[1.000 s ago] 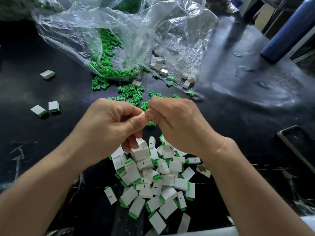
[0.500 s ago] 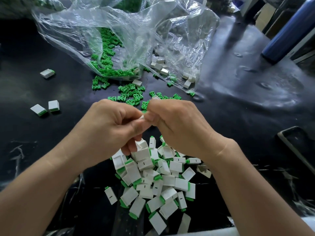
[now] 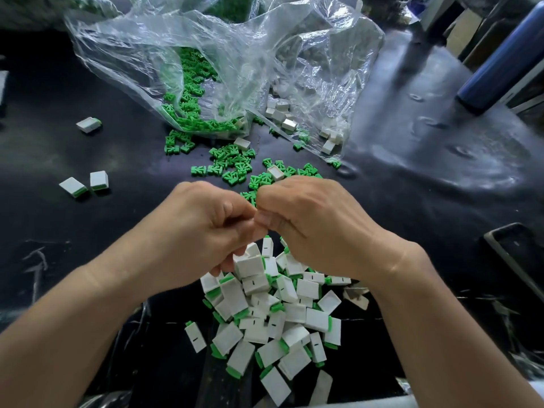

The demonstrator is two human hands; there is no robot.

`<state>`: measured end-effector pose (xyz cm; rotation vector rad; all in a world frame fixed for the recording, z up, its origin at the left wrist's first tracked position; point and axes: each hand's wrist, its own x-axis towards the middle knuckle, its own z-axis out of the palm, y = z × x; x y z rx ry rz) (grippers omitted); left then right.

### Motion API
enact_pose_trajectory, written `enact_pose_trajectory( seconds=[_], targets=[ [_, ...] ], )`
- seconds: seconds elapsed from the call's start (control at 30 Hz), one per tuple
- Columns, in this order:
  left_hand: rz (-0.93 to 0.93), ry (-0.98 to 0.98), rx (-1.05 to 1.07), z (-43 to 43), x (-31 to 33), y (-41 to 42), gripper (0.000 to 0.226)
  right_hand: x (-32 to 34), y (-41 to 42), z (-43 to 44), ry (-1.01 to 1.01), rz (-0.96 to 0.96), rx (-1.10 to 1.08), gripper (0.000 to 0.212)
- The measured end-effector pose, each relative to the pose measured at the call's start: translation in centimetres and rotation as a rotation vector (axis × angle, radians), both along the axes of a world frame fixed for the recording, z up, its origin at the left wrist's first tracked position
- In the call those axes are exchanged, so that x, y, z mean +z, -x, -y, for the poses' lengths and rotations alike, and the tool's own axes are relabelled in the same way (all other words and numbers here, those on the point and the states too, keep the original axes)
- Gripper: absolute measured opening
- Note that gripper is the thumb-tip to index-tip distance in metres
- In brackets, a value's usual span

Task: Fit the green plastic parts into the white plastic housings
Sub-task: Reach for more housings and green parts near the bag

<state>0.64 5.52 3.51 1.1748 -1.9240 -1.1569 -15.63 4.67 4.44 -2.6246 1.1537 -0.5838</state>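
Green plastic parts (image 3: pixel 229 160) and white plastic housings (image 3: pixel 282 113) are scattered over a wide black bench (image 3: pixel 426 172). They spill from a crumpled clear plastic bag (image 3: pixel 235 54) at the far side, with green ones in its left half and white ones in its right. A tall dark-blue cylinder (image 3: pixel 506 54) stands at the far right. Near the front edge lies a heap of fitted white-and-green pieces (image 3: pixel 273 313). Above that heap the left hand (image 3: pixel 194 237) and right hand (image 3: pixel 321 228) meet, knuckles up, fingers (image 3: pixel 232 207) curled tight and thumbs tip to tip. Whatever they pinch is hidden, so I cannot tell what they hold. At the left, well apart, lie a pair of fitted pieces (image 3: pixel 85 184) and a single fitted piece (image 3: pixel 88 124). One empty white housing (image 3: pixel 275 172) sits among loose green parts just beyond the right hand.
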Motion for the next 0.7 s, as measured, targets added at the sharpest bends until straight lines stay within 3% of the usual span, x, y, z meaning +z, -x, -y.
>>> enact_pose_trajectory(
  seconds=[0.2, 0.37, 0.53, 0.7],
  targets=[
    [-0.264, -0.069, 0.092, 0.1, 0.4, 0.5, 0.023, 0.0, -0.1, 0.2, -0.119, 0.243, -0.104, 0.031],
    [-0.356, -0.098, 0.137, -0.3, 0.5, 1.0, 0.021, -0.1, -0.6, 0.0, -0.129, 0.387, -0.156, 0.036],
    [-0.41, -0.117, 0.214, -0.5, 0.3, 1.5, 0.015, -0.5, -1.3, -0.3, -0.1, 0.434, -0.246, 0.035],
    [-0.38, -0.172, 0.209, 0.1, 0.3, 1.3, 0.012, -0.2, -0.9, -0.1, -0.238, 0.391, -0.252, 0.041]
  ],
)
